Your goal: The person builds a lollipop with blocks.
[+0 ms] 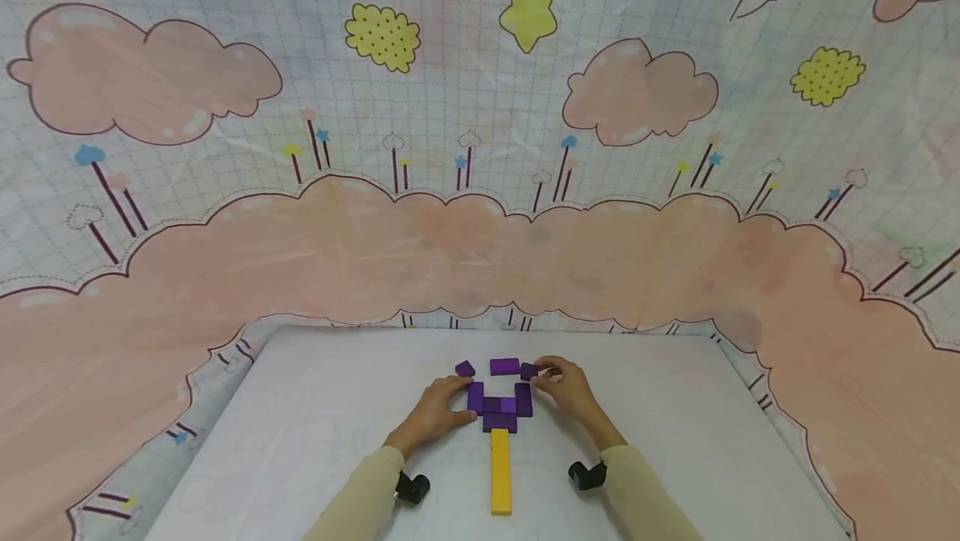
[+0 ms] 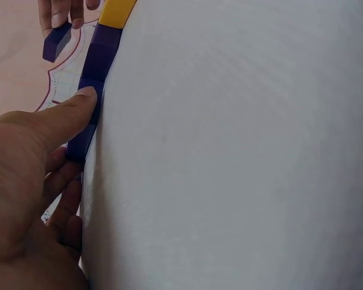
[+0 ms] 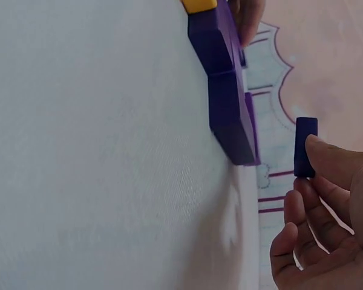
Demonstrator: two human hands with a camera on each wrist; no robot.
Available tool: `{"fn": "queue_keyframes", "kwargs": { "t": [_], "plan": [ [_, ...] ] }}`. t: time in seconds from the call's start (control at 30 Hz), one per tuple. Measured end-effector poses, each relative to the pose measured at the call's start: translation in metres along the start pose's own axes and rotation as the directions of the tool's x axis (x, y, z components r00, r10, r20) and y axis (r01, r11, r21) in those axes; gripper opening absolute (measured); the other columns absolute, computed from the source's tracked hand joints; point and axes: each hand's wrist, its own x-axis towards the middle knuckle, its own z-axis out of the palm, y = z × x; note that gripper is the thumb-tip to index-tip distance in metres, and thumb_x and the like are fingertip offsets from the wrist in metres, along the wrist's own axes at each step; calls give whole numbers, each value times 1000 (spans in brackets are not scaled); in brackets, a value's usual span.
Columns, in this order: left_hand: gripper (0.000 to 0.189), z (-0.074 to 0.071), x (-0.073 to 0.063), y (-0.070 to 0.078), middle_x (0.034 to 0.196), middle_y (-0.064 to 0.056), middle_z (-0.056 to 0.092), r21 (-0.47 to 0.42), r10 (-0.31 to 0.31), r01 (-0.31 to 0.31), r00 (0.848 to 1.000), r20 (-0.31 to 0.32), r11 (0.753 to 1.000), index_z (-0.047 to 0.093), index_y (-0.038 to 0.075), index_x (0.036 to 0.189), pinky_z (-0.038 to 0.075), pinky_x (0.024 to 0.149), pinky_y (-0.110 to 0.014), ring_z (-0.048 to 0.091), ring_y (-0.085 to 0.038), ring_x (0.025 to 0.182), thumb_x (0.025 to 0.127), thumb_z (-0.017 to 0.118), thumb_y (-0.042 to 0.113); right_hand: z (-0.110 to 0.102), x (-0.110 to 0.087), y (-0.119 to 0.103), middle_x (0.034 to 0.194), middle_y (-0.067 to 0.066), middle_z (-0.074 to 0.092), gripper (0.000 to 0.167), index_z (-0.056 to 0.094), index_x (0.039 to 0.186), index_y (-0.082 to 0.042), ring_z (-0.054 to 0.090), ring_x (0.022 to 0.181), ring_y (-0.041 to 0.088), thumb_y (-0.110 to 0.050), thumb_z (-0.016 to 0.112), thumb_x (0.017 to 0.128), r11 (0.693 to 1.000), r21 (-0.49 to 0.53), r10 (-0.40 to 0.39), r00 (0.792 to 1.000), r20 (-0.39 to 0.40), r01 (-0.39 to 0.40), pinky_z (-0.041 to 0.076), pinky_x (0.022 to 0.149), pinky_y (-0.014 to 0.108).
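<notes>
Purple blocks lie in a flat cup-like shape above a column of yellow blocks (image 1: 501,474). My left hand (image 1: 431,416) grips the upright purple block (image 1: 476,398) on the left side by its ends, thumb at the near end and fingers at the far end. With thumb and fingertips, my right hand (image 1: 572,391) pinches a small dark purple block (image 3: 302,157), held off the white surface near the far right of the shape. Opposite the left block stands another purple block (image 1: 523,400). Between them sit two small purple blocks (image 1: 492,405), with a wider one (image 1: 499,423) below.
A long purple block (image 1: 505,367) and a small angled purple block (image 1: 465,368) lie at the far side of the shape. Everything rests on a white tabletop (image 1: 300,433). Behind it hangs a cloud-patterned cloth (image 1: 480,257).
</notes>
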Motion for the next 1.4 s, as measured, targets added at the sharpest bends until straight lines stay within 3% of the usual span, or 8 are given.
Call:
{"fn": "queue_keyframes", "kwargs": {
  "t": [0.23,0.47,0.97,1.4],
  "plan": [
    [64,0,-1,0,146,-13,51,-13,-34,34,999,10,999,53,12,141,33,115,-57,44,-36,135,84,77,32,7,0,-5,109,8,71,27,69,110,-9,62,92,18,-16,76,85,1000,16,-17,1000,12,16,51,76,29],
    [65,0,-1,-1,145,-16,52,-10,-7,7,1000,0,1000,54,9,140,33,115,-58,45,-37,134,84,77,32,14,-1,-10,109,9,70,28,68,111,-8,62,96,22,-15,76,86,1000,15,-19,1000,11,19,51,79,31],
    [65,0,-2,2,147,-14,50,-13,-44,44,999,12,999,53,13,141,32,116,-58,43,-37,136,85,77,33,28,-2,-16,116,12,68,28,68,113,-10,60,109,28,-18,74,87,1000,15,8,999,42,-8,49,101,50],
    [65,2,-2,2,148,-12,49,-17,-55,55,998,26,998,51,14,143,33,115,-57,43,-35,136,86,75,36,39,-1,-11,122,16,67,26,67,111,-10,63,113,34,-17,74,88,1000,-2,-17,995,101,18,53,98,50]
  ]
}}
